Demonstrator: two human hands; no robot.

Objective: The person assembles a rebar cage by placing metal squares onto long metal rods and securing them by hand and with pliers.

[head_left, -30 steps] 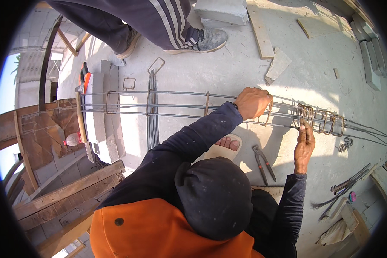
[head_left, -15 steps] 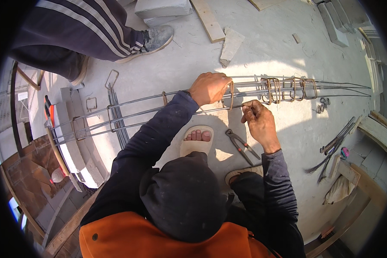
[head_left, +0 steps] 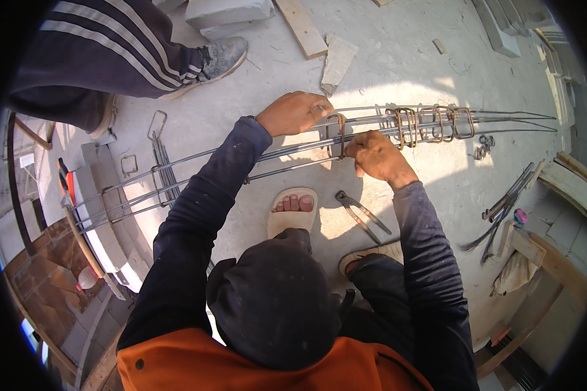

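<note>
A long cage of thin steel bars stretches across the view, with bent, rusty wire stirrups around it. My left hand is curled over the far bar, its fingertips just left of one stirrup. At that stirrup's near lower corner, my right hand has its fingers pinched together where it meets the near bar; the fingertips partly hide the grip. Several more stirrups are bunched to the right. Pincers with worn red handles lie on the floor below my right hand.
Another person's leg and shoe are at the upper left. Pale blocks and a wooden plank lie beyond the cage. Loose bars rest under its left part. Dark wire strands and small metal rings are on the right.
My left hand has slid left off the stirrup's upper corner. My right hand has moved left along the near bar to the stirrup's lower corner. The whole view has shifted slightly.
</note>
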